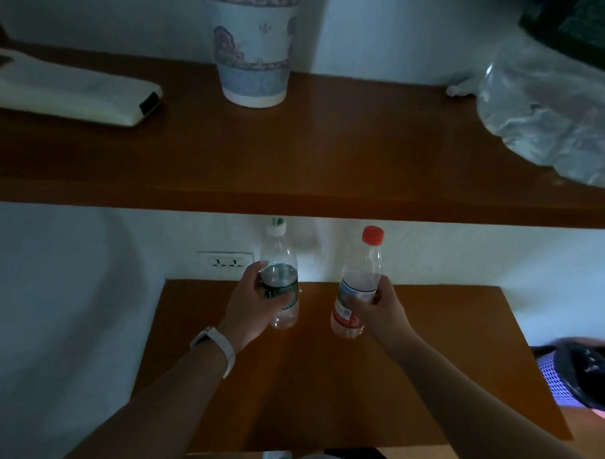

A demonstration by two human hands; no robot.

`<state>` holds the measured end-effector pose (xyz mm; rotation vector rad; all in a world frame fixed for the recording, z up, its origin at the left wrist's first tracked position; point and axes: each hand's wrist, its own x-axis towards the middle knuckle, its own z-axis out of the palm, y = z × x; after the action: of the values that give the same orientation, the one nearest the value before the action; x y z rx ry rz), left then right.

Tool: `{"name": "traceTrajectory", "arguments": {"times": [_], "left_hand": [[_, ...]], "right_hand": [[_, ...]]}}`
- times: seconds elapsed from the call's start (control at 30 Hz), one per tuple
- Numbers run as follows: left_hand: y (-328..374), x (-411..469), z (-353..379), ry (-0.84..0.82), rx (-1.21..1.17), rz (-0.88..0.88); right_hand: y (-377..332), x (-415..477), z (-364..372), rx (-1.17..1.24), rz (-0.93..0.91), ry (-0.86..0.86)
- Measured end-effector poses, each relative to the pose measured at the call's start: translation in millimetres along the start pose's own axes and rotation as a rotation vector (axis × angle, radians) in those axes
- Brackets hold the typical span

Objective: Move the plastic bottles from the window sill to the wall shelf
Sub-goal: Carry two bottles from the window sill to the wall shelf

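Green-label bottle (279, 254): clear ribbed plastic, pale cap, upright, left hand (254, 305) curled round its middle.
Red-cap bottle (361, 265): clear plastic, upright, right hand (379, 311) gripping its waist.
Both are held just below the smooth brown wall shelf (313, 161).
On the shelf: tapered patterned vase (252, 49) at 12 o'clock; crumpled clear bag (552, 111) at 2 o'clock.

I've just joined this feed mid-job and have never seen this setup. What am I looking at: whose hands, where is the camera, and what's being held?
There is no machine: a person works bare-handed, and the one picture comes from a camera on their head, looking forward and down. The left hand grips a green-labelled bottle; the right hand grips a red-capped bottle. Both are below the wall shelf, which carries a patterned cup, a flat white object and a clear plastic bag.
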<state>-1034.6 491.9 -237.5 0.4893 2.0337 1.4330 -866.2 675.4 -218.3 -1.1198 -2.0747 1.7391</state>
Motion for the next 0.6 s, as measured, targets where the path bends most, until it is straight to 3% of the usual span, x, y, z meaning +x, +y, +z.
{"name": "traceTrajectory", "arguments": {"times": [0.6], "left_hand": [[-41.4, 1.4, 24.0, 0.0, 0.157, -0.05]], "right_hand": [[55.6, 38.3, 26.6, -0.178, -0.044, -0.037]]}}
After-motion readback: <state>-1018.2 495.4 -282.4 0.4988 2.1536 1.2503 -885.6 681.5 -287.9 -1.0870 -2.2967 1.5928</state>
